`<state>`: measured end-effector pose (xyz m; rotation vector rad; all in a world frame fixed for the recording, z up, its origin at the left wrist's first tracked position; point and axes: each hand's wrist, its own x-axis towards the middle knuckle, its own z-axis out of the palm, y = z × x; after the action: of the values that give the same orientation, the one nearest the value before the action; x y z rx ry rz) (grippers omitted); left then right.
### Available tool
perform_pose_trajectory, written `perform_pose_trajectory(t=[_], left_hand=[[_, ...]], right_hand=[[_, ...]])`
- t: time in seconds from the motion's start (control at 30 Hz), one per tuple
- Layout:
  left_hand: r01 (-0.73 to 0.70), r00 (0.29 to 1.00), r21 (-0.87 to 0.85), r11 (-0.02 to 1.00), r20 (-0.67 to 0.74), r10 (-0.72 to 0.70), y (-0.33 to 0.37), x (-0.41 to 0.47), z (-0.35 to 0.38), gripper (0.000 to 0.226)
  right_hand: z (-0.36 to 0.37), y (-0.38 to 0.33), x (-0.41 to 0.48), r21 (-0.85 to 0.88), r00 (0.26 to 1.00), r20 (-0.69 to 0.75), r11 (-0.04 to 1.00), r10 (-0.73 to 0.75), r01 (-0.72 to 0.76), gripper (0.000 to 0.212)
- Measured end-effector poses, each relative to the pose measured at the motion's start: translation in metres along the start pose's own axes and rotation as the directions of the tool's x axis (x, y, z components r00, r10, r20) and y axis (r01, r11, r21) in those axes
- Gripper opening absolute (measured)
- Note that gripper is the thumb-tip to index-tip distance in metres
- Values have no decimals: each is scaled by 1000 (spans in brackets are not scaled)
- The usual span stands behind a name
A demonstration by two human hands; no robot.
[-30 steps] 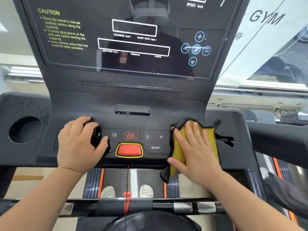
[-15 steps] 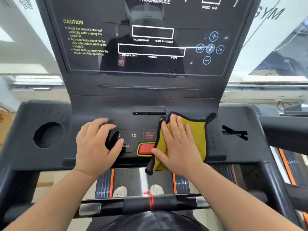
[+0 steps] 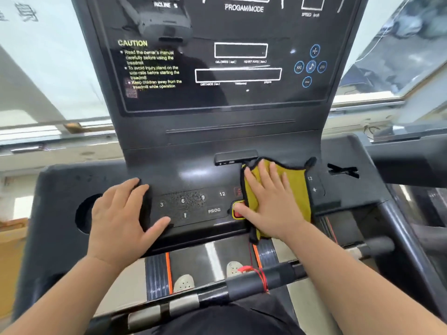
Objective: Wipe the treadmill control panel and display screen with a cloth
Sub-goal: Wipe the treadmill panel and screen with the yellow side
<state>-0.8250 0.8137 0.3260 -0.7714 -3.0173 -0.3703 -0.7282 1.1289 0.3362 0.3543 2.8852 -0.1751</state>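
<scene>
Just right of the red stop button (image 3: 238, 212), the right hand (image 3: 273, 209) still presses the yellow cloth (image 3: 298, 189), fingers straight; the left hand (image 3: 121, 218) (flat, holding nothing) has slid further left of it, uncovering keys (image 3: 182, 201) 3 and 6

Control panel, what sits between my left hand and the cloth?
Head view: bare panel keys 3, 6, 9, 12 and PROG, speckled with droplets near the 6.

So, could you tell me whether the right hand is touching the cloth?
Touching: the head view shows the right hand lying flat on the cloth, pressing it onto the panel.
</scene>
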Motion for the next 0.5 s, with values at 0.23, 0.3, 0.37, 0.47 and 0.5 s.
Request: perform_pose_trajectory(t=[0.23, 0.3, 0.37, 0.47, 0.5], left_hand=[[-49, 999, 15, 999, 23, 49, -5, -3, 3, 88], [-52, 998, -8, 999, 22, 52, -5, -3, 3, 85], [-51, 999, -24, 998, 17, 51, -6, -4, 3, 81], [-43, 999, -24, 999, 18, 43, -7, -6, 3, 77], [-44, 999, -24, 999, 15, 45, -8, -7, 3, 76]], right_hand=[[3, -43, -13, -57, 959, 78, 959, -272, 277, 99], [4, -30, -19, -56, 950, 64, 949, -306, 309, 93], [3, -5, -19, -36, 988, 10, 987, -155, 155, 95], [-1, 15, -10, 21, 976, -22, 977, 215, -214, 116], [-2, 8, -4, 37, 957, -18, 957, 288, -288, 122]])
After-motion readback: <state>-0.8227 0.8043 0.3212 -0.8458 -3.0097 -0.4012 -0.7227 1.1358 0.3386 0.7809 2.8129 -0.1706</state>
